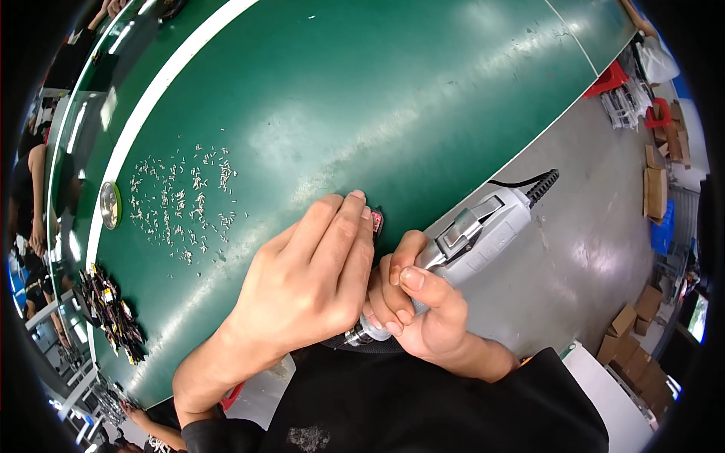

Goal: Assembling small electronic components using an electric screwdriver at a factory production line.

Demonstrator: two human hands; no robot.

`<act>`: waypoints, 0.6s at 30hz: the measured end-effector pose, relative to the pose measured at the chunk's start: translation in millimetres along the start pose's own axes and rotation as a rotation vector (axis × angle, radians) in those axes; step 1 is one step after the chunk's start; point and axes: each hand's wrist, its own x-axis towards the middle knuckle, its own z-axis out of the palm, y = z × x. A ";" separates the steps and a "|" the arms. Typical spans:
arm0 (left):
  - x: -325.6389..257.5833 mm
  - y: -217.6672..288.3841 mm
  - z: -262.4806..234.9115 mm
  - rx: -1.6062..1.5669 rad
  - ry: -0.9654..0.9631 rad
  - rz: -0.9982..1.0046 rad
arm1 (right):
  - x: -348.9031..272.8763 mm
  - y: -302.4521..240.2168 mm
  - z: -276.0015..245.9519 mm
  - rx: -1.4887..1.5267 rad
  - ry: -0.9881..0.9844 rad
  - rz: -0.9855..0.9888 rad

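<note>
In my right hand (423,302) is a grey electric screwdriver (479,238). The fingers wrap around its narrower front, and the metal nose (366,332) points down and left, close to my body. A metal lever runs along its body. My left hand (310,272) is stretched over the near table edge, fingers pressed together. By its fingertips shows a small black part with a red face (376,219); the fingers cover the rest of it. The screwdriver's tip lies partly behind the left hand, so what it touches cannot be made out.
Many tiny silvery pieces (181,200) lie scattered on the green table (393,98). Left of them sits a round metal dish (111,205), near a pile of black parts with wires (112,313). Other people work at the left. Cardboard boxes (634,336) stand at the right.
</note>
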 end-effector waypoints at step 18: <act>-2.5 12.0 -1.9 0.050 -0.029 -0.010 | -2.8 7.1 2.9 -0.130 0.096 -0.048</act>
